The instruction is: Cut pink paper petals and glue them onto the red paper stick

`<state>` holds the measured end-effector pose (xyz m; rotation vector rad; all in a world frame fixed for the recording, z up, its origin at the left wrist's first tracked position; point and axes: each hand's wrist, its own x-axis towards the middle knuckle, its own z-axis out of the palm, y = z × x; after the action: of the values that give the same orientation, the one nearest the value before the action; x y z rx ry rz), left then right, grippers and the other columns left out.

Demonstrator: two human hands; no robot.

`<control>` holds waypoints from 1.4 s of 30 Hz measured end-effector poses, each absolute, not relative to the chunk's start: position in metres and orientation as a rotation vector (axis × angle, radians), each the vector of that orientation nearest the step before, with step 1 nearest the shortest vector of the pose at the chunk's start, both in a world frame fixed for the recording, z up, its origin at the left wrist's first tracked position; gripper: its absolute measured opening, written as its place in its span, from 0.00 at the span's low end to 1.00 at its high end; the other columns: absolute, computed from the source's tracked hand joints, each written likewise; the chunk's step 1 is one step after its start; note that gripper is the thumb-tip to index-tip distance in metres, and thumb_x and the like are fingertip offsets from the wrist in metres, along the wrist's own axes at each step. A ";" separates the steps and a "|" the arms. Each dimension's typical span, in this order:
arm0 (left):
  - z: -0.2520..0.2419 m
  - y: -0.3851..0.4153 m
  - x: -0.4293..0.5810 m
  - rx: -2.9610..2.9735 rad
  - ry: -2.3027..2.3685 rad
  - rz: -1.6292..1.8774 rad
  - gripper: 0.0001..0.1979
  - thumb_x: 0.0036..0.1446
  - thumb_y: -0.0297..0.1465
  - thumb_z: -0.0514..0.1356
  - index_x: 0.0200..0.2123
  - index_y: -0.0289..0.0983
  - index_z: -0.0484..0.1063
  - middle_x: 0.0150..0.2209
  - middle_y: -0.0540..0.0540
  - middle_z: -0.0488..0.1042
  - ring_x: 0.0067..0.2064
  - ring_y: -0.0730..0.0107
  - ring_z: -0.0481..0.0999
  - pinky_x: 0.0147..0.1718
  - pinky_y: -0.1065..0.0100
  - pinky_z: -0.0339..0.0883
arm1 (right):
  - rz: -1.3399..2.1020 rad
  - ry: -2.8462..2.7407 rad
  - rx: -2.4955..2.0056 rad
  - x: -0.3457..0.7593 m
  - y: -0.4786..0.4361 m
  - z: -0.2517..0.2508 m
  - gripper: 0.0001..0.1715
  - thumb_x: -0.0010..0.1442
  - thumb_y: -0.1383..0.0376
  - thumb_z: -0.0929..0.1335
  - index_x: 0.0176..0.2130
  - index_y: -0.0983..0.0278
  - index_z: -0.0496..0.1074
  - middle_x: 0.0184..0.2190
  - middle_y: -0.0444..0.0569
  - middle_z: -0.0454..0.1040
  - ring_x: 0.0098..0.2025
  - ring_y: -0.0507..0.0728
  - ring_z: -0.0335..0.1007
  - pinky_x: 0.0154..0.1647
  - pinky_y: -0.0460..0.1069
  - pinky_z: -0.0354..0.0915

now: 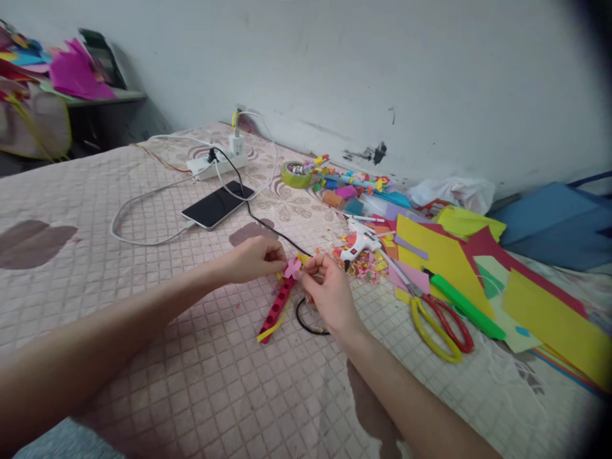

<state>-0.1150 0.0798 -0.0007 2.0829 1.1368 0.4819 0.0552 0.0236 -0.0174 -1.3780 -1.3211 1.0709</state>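
checked beige cloth [191, 370] with brown leaf motifs, across frame. on it: white power strip [203, 169], upper left of centre; smartphone [217, 205], left of centre; yellow-green tape roll [296, 180], upper centre; paper scraps [368, 269], scissors [421, 296], coloured sheets [564, 312], right of centre.

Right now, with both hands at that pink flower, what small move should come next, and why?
Probably a gentle press of the pink flower against the red strip: in this view the flower overlaps the strip's upper end, with the left hand and right hand at its two sides. Whether it is already fixed, I can't tell.
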 end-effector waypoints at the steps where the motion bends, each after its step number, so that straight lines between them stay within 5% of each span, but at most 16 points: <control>1: 0.000 0.080 -0.115 2.078 1.135 0.478 0.08 0.49 0.32 0.56 0.26 0.34 0.70 0.20 0.53 0.67 0.22 0.77 0.63 0.21 0.75 0.54 | 1.048 -1.347 -1.377 0.055 0.024 -0.016 0.10 0.50 0.63 0.69 0.29 0.62 0.62 0.25 0.41 0.67 0.21 0.49 0.63 0.16 0.43 0.57; 42: 0.003 0.079 -0.115 2.066 1.057 0.460 0.08 0.49 0.32 0.56 0.27 0.33 0.72 0.21 0.51 0.70 0.23 0.78 0.64 0.20 0.76 0.55 | 0.843 -1.506 -1.371 0.056 0.029 -0.019 0.05 0.49 0.68 0.67 0.29 0.63 0.64 0.25 0.43 0.68 0.27 0.52 0.66 0.28 0.47 0.64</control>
<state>-0.1145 0.0788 0.0031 2.0656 1.0567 0.4600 0.0557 0.0290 -0.0186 -1.3714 -1.5057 0.8428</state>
